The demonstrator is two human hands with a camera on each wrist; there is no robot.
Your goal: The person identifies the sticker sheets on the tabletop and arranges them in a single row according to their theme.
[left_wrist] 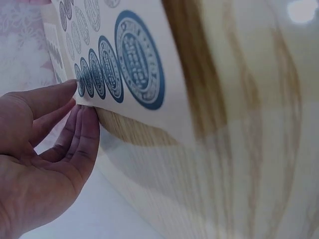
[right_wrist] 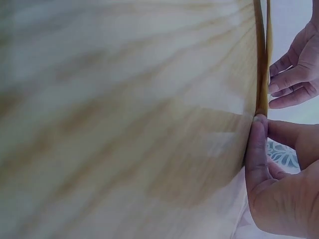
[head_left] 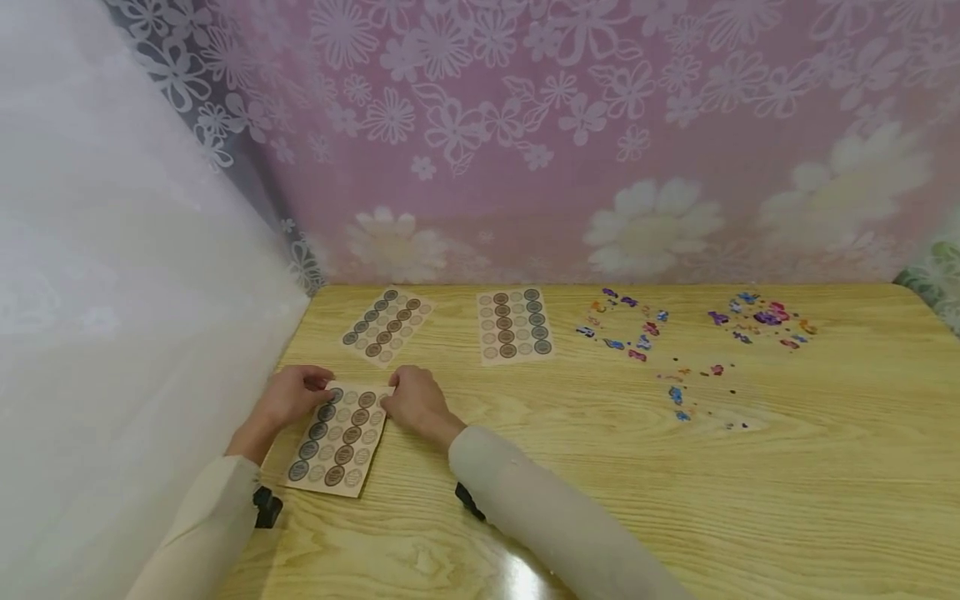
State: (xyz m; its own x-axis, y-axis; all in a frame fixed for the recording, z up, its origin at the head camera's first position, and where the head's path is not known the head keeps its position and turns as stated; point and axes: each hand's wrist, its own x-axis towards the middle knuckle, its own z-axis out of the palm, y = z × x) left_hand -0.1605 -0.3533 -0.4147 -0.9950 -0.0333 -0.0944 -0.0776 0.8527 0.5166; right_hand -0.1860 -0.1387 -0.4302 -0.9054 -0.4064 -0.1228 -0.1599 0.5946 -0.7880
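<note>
A kraft-coloured sheet of round stickers (head_left: 341, 440), printed in rows of dark blue, brown and pale circles, lies slightly tilted at the table's left side. My left hand (head_left: 291, 396) pinches its far left corner. In the left wrist view that hand (left_wrist: 55, 134) has its thumb on the printed face of the sticker sheet (left_wrist: 137, 59) and the other fingers beneath. The far right corner is pinched by my right hand (head_left: 422, 404). Seen edge-on in the right wrist view, the sheet (right_wrist: 261, 59) shows two layers, gripped between the right hand's (right_wrist: 284, 184) thumb and finger.
Two similar sticker sheets, a slanted one (head_left: 386, 327) and a straighter one (head_left: 516, 327), lie farther back. Small colourful pieces form a ring (head_left: 651, 329), a cluster (head_left: 767, 318) and a loose scatter (head_left: 677, 395) to the right. A floral curtain (head_left: 525, 167) borders the wooden table (head_left: 750, 517).
</note>
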